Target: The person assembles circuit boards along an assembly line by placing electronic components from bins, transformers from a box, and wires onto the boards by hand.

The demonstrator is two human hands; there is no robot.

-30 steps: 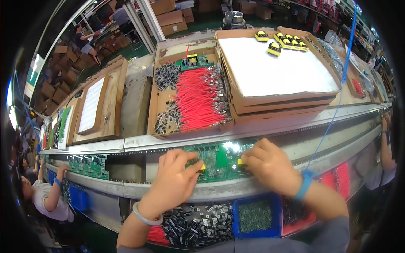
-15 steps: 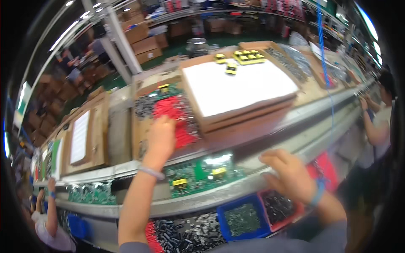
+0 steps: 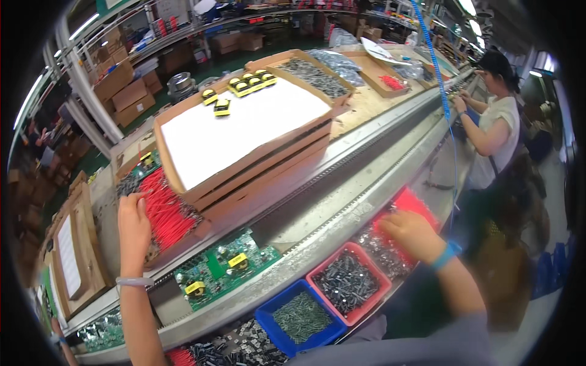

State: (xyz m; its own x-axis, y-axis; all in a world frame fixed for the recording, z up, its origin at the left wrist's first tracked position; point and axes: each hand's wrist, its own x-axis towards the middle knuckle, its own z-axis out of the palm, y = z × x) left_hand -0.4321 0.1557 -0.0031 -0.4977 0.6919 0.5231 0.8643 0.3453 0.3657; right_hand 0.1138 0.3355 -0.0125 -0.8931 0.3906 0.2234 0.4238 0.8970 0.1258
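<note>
My left hand (image 3: 134, 221) is at the left side of a cardboard box of red wires (image 3: 162, 210), its bent fingertips drawn together at the wires. Whatever it pinches is too small to make out. My right hand (image 3: 415, 235) bends its fingers over a red sheet or bag (image 3: 410, 204), beside a heap of small metal parts (image 3: 381, 250). Its fingertips are partly hidden, and so is anything between them. Between my arms, a green circuit board (image 3: 221, 268) with two yellow-wrapped components lies on the conveyor line.
Near me stand a blue bin (image 3: 264, 317) of thin pins and a red bin (image 3: 381, 282) of dark components. Stacked cardboard trays (image 3: 256, 161) carry a white sheet and yellow-black coils (image 3: 251, 82). A blue coiled cable (image 3: 434, 61) hangs ahead; a co-worker (image 3: 494, 128) stands at right.
The view has swung to the right. My right hand has come down from above the conveyor edge to the red sheet, its fingers closing. My left hand remains at the red wires.
</note>
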